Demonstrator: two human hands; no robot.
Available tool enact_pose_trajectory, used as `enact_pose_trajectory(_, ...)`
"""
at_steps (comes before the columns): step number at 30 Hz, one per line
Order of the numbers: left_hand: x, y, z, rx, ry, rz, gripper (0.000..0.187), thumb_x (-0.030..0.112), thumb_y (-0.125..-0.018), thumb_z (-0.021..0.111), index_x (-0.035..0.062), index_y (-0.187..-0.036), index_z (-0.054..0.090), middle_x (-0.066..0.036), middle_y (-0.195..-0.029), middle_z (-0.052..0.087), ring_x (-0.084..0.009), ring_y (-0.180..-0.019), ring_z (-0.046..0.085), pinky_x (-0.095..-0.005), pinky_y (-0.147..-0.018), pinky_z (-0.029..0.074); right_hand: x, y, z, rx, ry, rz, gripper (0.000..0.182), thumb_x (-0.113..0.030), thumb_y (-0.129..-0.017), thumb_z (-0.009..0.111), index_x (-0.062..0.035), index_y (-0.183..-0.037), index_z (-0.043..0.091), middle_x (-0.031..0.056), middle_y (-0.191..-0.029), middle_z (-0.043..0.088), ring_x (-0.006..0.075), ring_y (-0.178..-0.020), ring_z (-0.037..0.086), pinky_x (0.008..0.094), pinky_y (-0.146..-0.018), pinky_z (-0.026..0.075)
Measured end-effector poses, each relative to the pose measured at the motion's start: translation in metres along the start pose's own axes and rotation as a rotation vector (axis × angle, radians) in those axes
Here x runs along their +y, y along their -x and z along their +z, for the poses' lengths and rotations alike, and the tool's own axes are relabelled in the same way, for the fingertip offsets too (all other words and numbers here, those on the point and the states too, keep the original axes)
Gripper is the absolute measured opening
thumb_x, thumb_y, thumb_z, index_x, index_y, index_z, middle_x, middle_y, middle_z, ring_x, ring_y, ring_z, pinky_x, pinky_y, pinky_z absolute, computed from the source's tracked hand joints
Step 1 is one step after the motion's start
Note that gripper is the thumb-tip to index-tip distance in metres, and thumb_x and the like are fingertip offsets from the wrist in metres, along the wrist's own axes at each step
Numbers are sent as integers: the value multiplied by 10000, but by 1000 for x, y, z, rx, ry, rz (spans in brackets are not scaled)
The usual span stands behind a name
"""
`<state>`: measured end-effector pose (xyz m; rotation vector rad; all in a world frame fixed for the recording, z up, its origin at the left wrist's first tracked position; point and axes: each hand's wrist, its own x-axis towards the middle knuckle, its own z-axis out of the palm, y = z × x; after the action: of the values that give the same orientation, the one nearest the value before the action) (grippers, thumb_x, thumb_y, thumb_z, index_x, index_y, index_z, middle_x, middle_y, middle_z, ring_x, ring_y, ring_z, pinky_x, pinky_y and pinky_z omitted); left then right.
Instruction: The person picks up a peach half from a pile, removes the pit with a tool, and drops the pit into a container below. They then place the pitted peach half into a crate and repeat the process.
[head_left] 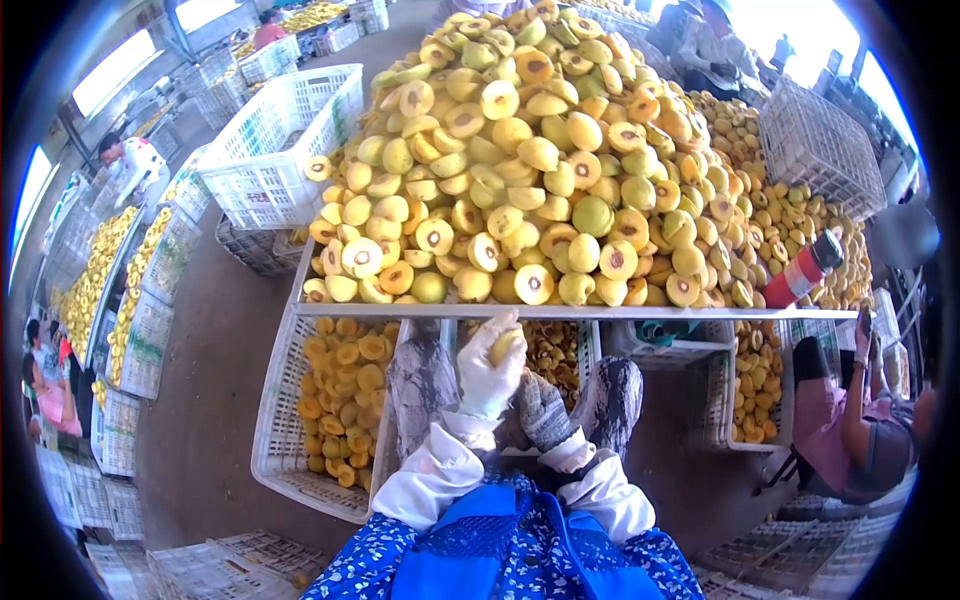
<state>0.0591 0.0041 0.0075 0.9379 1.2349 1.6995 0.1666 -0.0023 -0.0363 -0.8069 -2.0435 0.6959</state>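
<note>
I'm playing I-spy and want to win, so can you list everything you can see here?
Fruit pile: too many to count, yellow, many halved, on the table
Table edge: one, whitish, before the person
Bottle: one, red and dark, tilted, table's right
Big crate: one, white, left of the pile
Under-table crates: several, whitish, holding yellow fruit
Other crates: many, mostly whitish, around the room
Other people: several, mixed clothes, left, right and back
Fruit piece: one, yellow, in the left hand
Apron: one, blue, bottom
Knees: two, dark-and-white, below the table
Left hand: one, white glove, centre
Right hand: one, grey glove, beside it
</note>
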Motion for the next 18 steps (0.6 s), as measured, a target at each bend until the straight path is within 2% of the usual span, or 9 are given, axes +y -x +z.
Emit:
enact_pose_trajectory(2,-6,-5,-8,-106,127,-84,361,-14,-799,626,-11,-1157,586,-44,-937,634,-83,-721,575,-194,-634,487,-21,1,-4,65,-579,479,219,-226,-907,504,-15,-934,555,175,-753,591,307,-639,561,373,-590,455)
enact_pose_trajectory(3,-17,-9,-14,-136,47,-44,335,-2,-801,607,-34,-1134,589,-80,-946,651,-106,-748,602,-195,-653,493,-17,5,-1,62,-481,404,327,-266,-974,402,-14,-889,593,163,-749,606,233,-640,557,349,-584,443)
enact_pose_trajectory(6,-18,-8,-17,-109,197,-108,323,21,-795,597,-36,-1113,596,-135,-948,660,-148,-766,636,-227,-653,524,-16,6,-7,-129,-371,527,267,-144,-958,414,26,-1092,569,194,-1005,623,278,-898,618,319,-784,489)
enact_pose_trajectory(8,-17,-7,-20,-174,316,-129,354,67,-803,598,-26,-1144,577,-148,-944,659,-166,-753,646,-247,-633,542,-3,15,8,-2,-512,347,257,-186,-962,448,9,-1060,583,135,-921,632,204,-821,606,301,-736,489)
enact_pose_trajectory(11,-24,-9,-29,-328,292,-120,381,109,-829,600,-36,-1178,549,-142,-948,658,-158,-758,644,-216,-623,520,-16,3,-20,-298,-888,853,369,-316,-982,406,-1,-1051,587,53,-849,606,124,-751,561,288,-665,471)
enact_pose_trajectory(13,-19,-5,-25,-327,239,-173,379,103,-828,602,-38,-1176,550,-135,-954,657,-150,-783,638,-212,-643,511,-6,1,-26,-389,-822,872,349,-310,-970,431,-11,-1063,586,96,-851,616,176,-696,563,312,-637,467)
enact_pose_trajectory(14,-17,-4,-24,-320,212,-192,377,100,-828,603,-39,-1175,551,-131,-957,656,-147,-795,635,-210,-653,507,0,1,-28,-443,-787,876,341,-307,-964,443,-17,-1070,585,117,-852,621,202,-668,564,324,-623,465)
enact_pose_trajectory(17,-26,-4,-28,-463,96,-197,363,67,-822,591,-39,-1167,556,-120,-957,656,-142,-844,620,-234,-717,503,52,27,-19,-450,-315,57,373,-352,-963,431,-34,-1086,581,133,-847,626,218,-677,583,332,-625,470)
enact_pose_trajectory(18,-28,-3,-28,-515,57,-201,359,57,-820,587,-40,-1164,558,-116,-957,656,-140,-860,615,-242,-738,501,34,18,-35,-487,-419,154,372,-346,-968,425,-31,-1097,575,128,-844,620,216,-709,592,326,-640,472)
